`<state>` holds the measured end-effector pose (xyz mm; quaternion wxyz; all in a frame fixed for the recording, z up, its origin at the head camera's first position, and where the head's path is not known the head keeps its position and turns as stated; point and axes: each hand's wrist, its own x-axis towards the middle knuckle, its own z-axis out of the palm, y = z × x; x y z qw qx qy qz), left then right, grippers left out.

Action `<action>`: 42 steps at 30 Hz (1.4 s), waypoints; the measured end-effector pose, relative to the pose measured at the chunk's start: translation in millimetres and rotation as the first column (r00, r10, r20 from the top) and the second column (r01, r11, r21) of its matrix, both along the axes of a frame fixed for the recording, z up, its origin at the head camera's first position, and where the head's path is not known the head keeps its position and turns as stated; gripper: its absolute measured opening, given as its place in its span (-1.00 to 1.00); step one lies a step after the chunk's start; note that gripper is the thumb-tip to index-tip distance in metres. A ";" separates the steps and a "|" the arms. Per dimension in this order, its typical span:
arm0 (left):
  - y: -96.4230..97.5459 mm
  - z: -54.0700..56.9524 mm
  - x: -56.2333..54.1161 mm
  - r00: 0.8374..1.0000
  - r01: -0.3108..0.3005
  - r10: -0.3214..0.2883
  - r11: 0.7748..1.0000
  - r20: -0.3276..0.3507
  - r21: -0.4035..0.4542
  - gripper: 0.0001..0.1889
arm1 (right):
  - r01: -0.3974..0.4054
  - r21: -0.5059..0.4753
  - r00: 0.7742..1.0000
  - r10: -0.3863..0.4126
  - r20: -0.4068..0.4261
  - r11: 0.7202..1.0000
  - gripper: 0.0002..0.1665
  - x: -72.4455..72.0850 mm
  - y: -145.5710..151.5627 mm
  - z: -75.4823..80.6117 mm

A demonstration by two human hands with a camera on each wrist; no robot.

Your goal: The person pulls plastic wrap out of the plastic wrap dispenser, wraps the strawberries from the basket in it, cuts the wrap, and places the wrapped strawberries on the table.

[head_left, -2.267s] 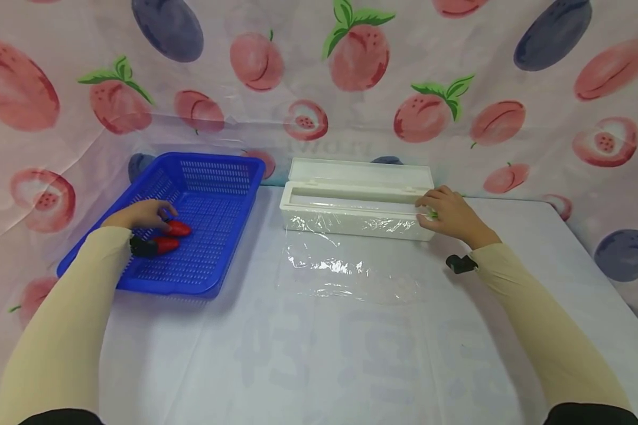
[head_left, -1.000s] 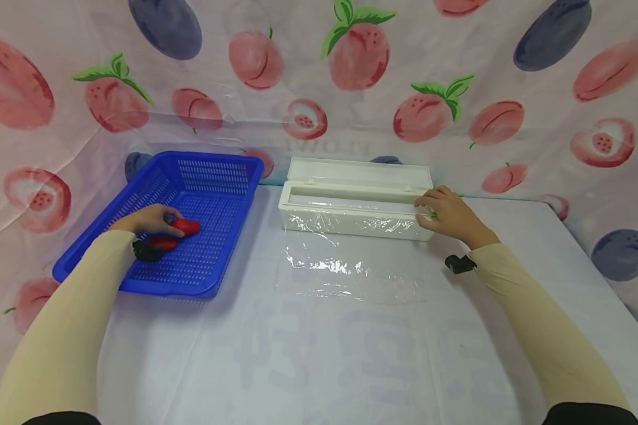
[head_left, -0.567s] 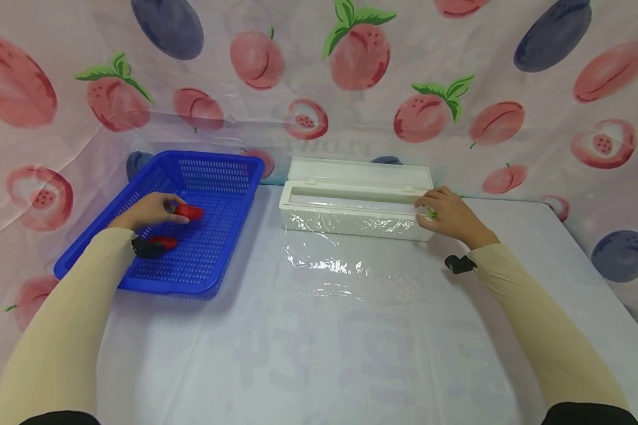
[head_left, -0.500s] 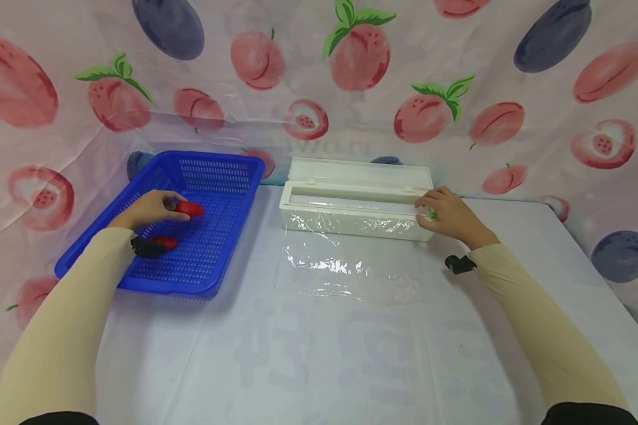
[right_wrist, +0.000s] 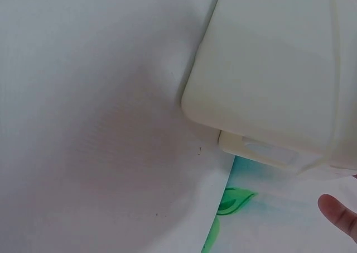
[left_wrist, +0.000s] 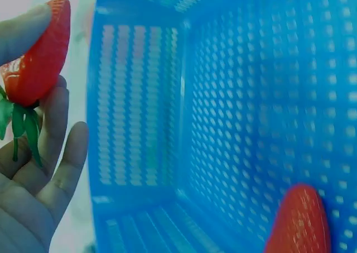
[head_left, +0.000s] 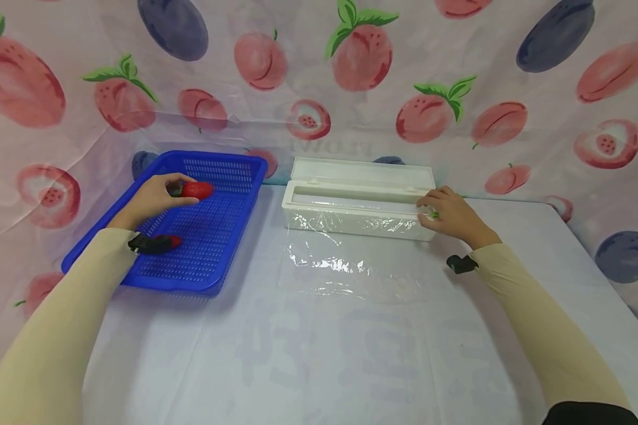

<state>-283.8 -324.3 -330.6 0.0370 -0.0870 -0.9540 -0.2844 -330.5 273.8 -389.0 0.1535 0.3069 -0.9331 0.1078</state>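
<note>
My left hand [head_left: 149,200] pinches a red strawberry [head_left: 198,190] with green leaves between thumb and fingers, raised over the blue basket [head_left: 220,283]. A second strawberry [left_wrist: 301,222] lies on the basket floor, partly hidden behind the black wrist camera in the head view. At the right end of the white cling film dispenser [head_left: 351,223], my right hand [head_left: 452,215] grips its front rim, thumb in front and fingers over the top. A small green piece [head_left: 434,215] shows between them. Clear cling film [head_left: 345,271] hangs from the dispenser onto the table; its lid [head_left: 361,171] stands raised.
A white cloth covers the table [head_left: 324,366]. Behind it rises a fruit-printed cloth backdrop [head_left: 361,118], close to the back of the basket and the dispenser. The basket stands to the dispenser's left with a strip of table between them.
My left hand has taken hold of one strawberry and lifted it up and toward the back of the basket. The other strawberry stays in the basket. My right hand holds its place on the dispenser.
</note>
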 end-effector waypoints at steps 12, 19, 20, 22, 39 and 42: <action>54.0 20.8 16.1 0.995 0.075 -0.069 0.995 -0.078 0.069 -0.55 | 0.013 0.007 1.000 -0.013 0.013 1.000 -0.72 -0.5 -0.8 0.8; 89.5 33.1 25.6 0.993 0.116 -0.114 0.991 -0.041 0.063 -0.52 | 0.006 0.002 1.000 -0.006 0.009 1.000 -0.71 -0.3 -1.4 1.3; 94.5 33.9 26.6 0.992 0.123 -0.121 0.990 -0.039 0.064 -0.52 | 0.005 0.002 1.000 -0.005 0.008 1.000 -0.71 -0.4 -1.5 1.3; 105.2 35.4 29.0 0.990 0.138 -0.136 0.989 -0.040 0.057 -0.52 | 0.004 0.000 1.000 -0.004 0.008 1.000 -0.71 -0.6 -1.4 1.2; 195.0 18.4 45.7 0.935 0.355 -0.354 0.928 -0.031 0.115 -0.58 | -0.038 -0.016 0.999 0.038 -0.022 0.999 -0.71 -1.2 2.1 -0.8; 212.8 9.9 49.4 0.919 0.392 -0.394 0.910 -0.009 0.133 -0.59 | -0.017 -0.013 1.000 0.017 -0.002 1.000 -0.71 -1.9 2.8 -1.8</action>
